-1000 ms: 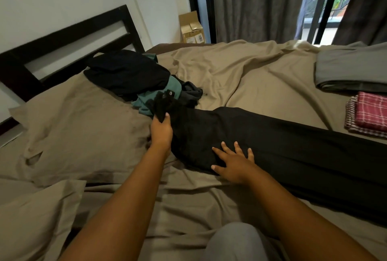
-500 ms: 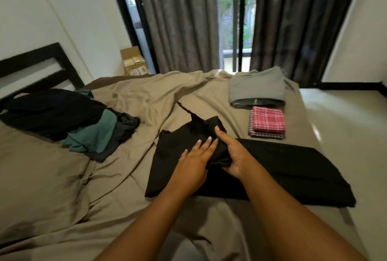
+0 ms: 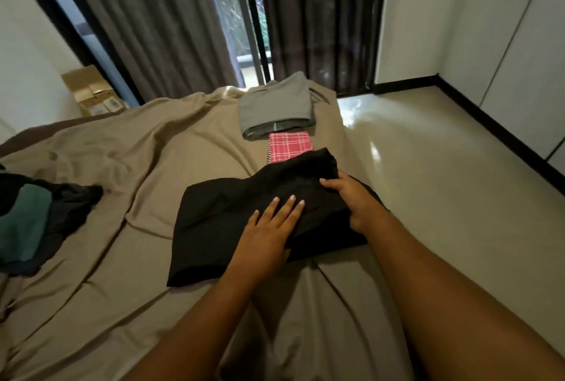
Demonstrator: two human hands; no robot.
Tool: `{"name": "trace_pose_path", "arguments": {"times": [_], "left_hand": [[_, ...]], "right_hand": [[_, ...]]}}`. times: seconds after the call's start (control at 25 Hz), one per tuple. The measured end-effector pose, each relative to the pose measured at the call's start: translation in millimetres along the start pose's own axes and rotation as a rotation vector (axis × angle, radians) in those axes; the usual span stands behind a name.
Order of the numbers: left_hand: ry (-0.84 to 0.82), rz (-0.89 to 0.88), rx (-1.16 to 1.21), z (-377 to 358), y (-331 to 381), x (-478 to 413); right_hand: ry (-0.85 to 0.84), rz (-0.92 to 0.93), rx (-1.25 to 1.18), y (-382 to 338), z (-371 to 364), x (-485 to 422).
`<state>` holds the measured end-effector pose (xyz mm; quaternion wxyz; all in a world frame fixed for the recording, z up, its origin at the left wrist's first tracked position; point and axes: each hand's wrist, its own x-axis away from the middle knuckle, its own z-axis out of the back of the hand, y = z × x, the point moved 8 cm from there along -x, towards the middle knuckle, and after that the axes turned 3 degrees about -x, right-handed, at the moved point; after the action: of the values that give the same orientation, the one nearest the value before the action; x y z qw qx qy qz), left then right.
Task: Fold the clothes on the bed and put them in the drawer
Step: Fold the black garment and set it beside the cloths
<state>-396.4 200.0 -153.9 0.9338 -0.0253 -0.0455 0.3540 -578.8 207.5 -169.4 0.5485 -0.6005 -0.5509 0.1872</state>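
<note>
**Black garment half folded near the bed's edge**

The black garment (image 3: 220,218) lies on the bed (image 3: 128,148), close to the mattress edge that borders the floor (image 3: 443,185). Its far end is lifted and doubled over, touching or overlapping the near edge of a red checked cloth (image 3: 289,145). Just beyond that cloth lies a folded grey garment (image 3: 275,108). To the garment's left is a broad stretch of bare, rumpled sheet, and well apart across it sits a heap of dark and teal clothes (image 3: 33,221).

The left hand (image 3: 269,233) lies flat on the garment with its fingers straight and spread. The right hand (image 3: 354,200) has its fingers curled round the raised fold and grips it.

The heap is cut off by the left frame edge. The right hand covers the garment's right end. No drawer is in view.

The sheet is tan and creased. Behind the bed hang dark curtains (image 3: 146,28) parted over a window, and a cardboard box (image 3: 91,93) stands in the corner. The floor is pale and glossy.
</note>
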Motion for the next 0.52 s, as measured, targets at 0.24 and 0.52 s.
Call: {"name": "trace_pose_path", "arguments": {"times": [0.24, 0.52], "left_hand": [[-0.221, -0.096, 0.058, -32.1, 42.6, -31.4], [-0.222, -0.104, 0.206, -37.1, 29.4, -35.7]], "right_hand": [[0.26, -0.009, 0.304, 1.6, 115.5, -9.9], [0.71, 0.167, 0.95, -17.8, 117.2, 6.0]]}}
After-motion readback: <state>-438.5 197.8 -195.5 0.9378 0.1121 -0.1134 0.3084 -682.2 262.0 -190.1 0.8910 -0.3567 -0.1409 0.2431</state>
